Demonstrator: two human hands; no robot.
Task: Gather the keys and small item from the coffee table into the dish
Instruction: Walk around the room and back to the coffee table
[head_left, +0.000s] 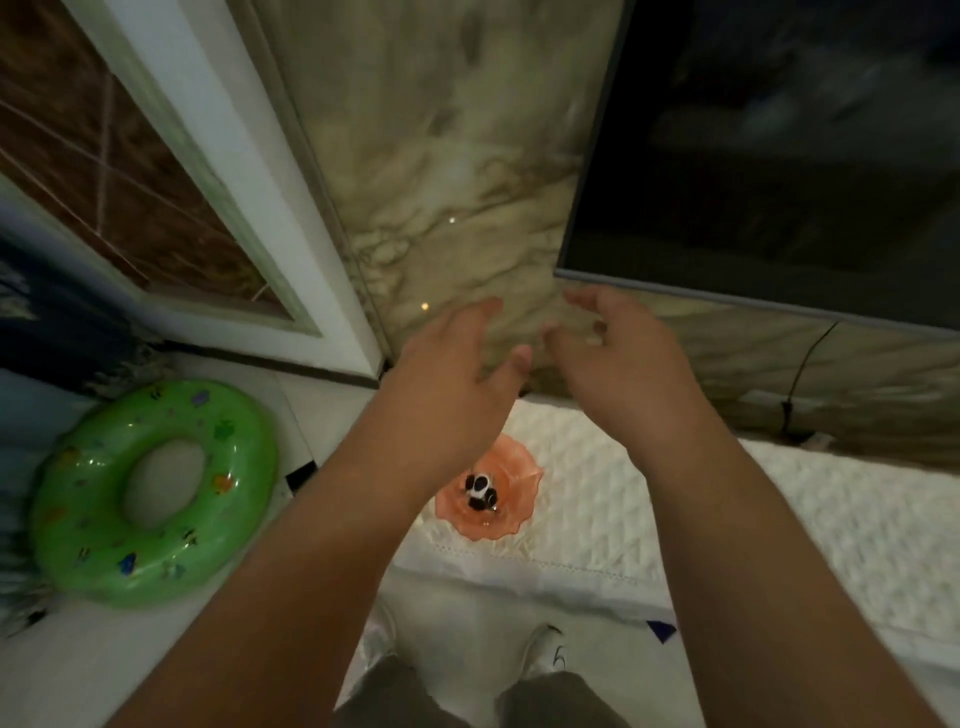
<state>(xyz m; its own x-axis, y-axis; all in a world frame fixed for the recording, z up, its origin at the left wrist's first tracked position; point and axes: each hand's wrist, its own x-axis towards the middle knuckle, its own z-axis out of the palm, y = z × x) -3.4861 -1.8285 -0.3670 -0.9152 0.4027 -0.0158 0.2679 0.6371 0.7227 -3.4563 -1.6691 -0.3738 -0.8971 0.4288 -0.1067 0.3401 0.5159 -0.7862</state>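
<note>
An orange scalloped dish (511, 512) sits on a white lace-covered surface (727, 493), near its left end. Inside the dish lies a small black-and-white item (480, 490), with what looks like a bit of metal beside it; keys cannot be told apart. My left hand (457, 358) and my right hand (618, 353) are both raised above and beyond the dish, fingers spread, holding nothing. My left forearm hides the dish's left edge.
A green inflatable swim ring (150, 493) lies on the floor at the left. A marble wall panel (441, 182) stands straight ahead, a dark screen (779, 156) at upper right with a black cable (800, 374) below it. My shoes (545, 649) show at the bottom.
</note>
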